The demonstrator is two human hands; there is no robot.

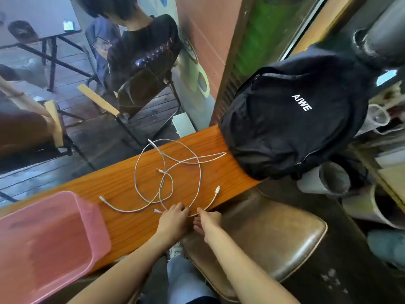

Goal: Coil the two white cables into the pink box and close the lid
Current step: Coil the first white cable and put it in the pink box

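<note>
My left hand [174, 218] and right hand [208, 218] pinch thin white cable [192, 214] at table's 6 o'clock edge; loop evenly, untangle crossing strands before translucent pink plastic box [43, 238] at 8 o'clock.

Person, seen from above. Left hand [173, 220]: bare, no ring, watch or bracelet visible. Right hand [208, 220]: bare, likewise unadorned. Both forearms [135, 264] bare to the frame edge, no sleeves in view. Legs: light blue jeans [184, 281], faded. Footwear: white patterned shoe [175, 251], partly hidden.
</note>
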